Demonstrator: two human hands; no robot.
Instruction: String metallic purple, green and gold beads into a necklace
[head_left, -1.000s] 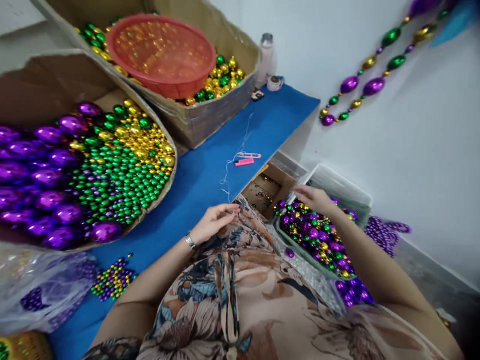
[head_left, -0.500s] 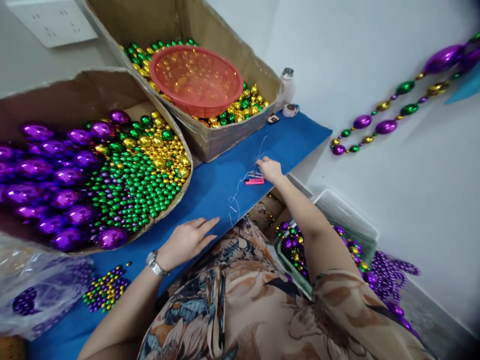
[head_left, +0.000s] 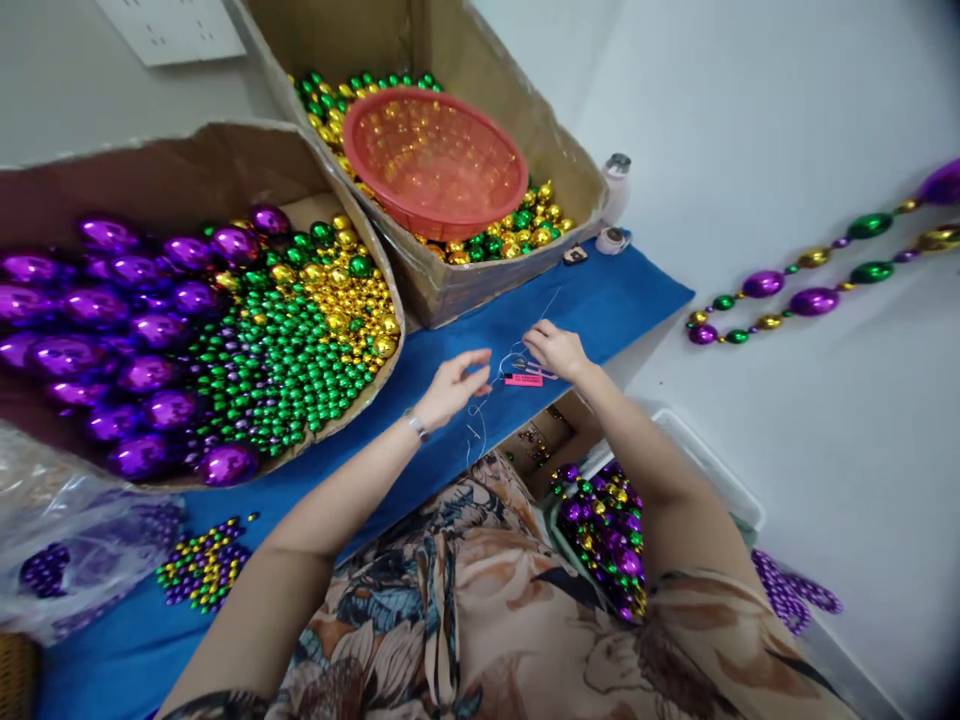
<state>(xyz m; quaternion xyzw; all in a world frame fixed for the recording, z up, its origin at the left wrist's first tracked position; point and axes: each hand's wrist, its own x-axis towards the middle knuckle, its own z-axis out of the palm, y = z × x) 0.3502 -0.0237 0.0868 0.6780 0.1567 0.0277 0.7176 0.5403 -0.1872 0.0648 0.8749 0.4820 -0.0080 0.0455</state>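
My right hand [head_left: 555, 350] is closed, its fingertips pinching a thin white string [head_left: 484, 412] above the blue-covered table [head_left: 637, 285]. The string trails left and down in loose loops toward the table's front edge. Close by on the left, my left hand [head_left: 454, 388] hovers beside the string with thumb and fingers apart, holding nothing. Between and just below the hands lie a pink marker-like stick [head_left: 523, 380] with a dark end and a small pair of snips [head_left: 538, 369], partly behind my right hand.
A cardboard box [head_left: 397, 370] holds purple, green and gold beads. Behind it, another box [head_left: 480, 290] carries a red plastic basket [head_left: 435, 225] on beads. Small loose beads [head_left: 202, 565] lie at left. A crate [head_left: 720, 470] stands below right. A bead necklace [head_left: 814, 300] hangs near the wall.
My left hand has moved up and right, from near the table's front edge to beside the string. My right hand stays pinched on the string. The whole view has shifted slightly.
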